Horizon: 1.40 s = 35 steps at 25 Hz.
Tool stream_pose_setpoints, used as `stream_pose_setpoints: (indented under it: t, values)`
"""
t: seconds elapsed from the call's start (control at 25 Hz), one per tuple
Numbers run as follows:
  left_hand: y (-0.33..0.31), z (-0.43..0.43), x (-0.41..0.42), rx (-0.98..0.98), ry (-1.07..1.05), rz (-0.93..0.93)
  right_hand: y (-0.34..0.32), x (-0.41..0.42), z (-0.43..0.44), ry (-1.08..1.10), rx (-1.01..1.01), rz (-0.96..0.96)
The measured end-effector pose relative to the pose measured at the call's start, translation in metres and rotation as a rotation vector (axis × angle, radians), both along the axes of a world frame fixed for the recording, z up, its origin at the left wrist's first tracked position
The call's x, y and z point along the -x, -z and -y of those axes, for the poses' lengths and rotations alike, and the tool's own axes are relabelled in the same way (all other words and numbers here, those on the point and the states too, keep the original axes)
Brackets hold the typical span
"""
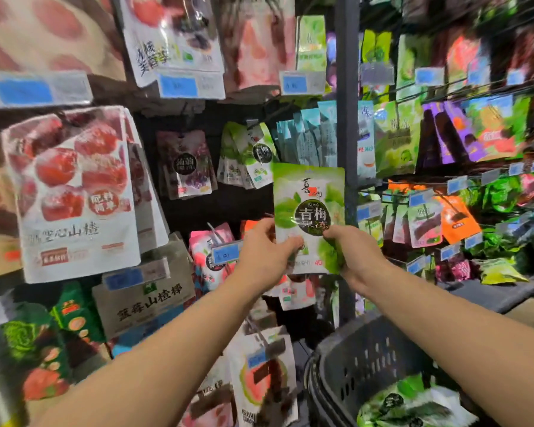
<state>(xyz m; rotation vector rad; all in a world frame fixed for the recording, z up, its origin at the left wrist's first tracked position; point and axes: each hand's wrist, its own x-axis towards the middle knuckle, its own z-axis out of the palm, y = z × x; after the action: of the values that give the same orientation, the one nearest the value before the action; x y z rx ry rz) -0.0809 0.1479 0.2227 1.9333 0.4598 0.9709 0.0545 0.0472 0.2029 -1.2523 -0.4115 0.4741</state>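
A green and white snack pouch (309, 198) with dark round label is held upright in front of the shop display. My left hand (267, 251) pinches its lower left corner, thumb across the front. My right hand (350, 248) grips its lower right corner. Behind it, more pouches of the same green kind (250, 155) hang on a peg.
A dark plastic shopping basket (367, 359) sits at the lower right with a green packet (413, 402) inside. Hanging snack bags fill the racks: large red fruit bags (71, 192) at left, purple grape pouches (188, 164), teal packets (309, 137). A dark vertical post (347, 87) divides the racks.
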Motion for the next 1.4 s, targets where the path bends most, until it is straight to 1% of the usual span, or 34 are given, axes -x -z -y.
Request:
stream_pose_setpoints:
  t: [0.08, 0.24, 0.36, 0.48, 0.6, 0.68, 0.8, 1.0, 1.2, 1.32, 1.4]
  values:
    - [-0.025, -0.018, -0.011, -0.023, -0.089, -0.001, -0.027, -0.006, -0.022, 0.008, -0.01, 0.077]
    - [-0.064, -0.064, -0.044, 0.03, -0.124, 0.028, -0.069, -0.031, -0.075, 0.067, -0.014, 0.22]
    - [-0.08, -0.084, -0.066, 0.034, -0.126, 0.065, -0.085, -0.049, -0.101, 0.104, -0.01, 0.242]
    - [-0.094, -0.092, -0.085, -0.047, -0.103, 0.105, -0.091, -0.063, -0.116, 0.171, -0.128, 0.24]
    - [-0.097, -0.088, -0.092, -0.106, -0.053, 0.176, -0.097, -0.061, -0.107, 0.204, -0.215, 0.214]
    - [-0.092, -0.082, -0.087, -0.117, -0.013, 0.21, -0.094, -0.061, -0.098, 0.18, -0.274, 0.183]
    - [-0.087, -0.074, -0.08, -0.111, 0.008, 0.245, -0.088, -0.059, -0.086, 0.164, -0.299, 0.23]
    - [-0.094, -0.063, -0.072, -0.123, 0.03, 0.274, -0.095, -0.059, -0.079, 0.192, -0.302, 0.256]
    - [-0.104, -0.063, -0.076, -0.1, -0.02, 0.251, -0.112, -0.051, -0.074, 0.17, -0.232, 0.241]
    - [-0.099, -0.067, -0.079, -0.055, -0.013, 0.212, -0.111, -0.055, -0.072, 0.164, -0.186, 0.222]
    - [-0.095, -0.07, -0.08, -0.063, -0.021, 0.199, -0.106, -0.058, -0.075, 0.169, -0.174, 0.235]
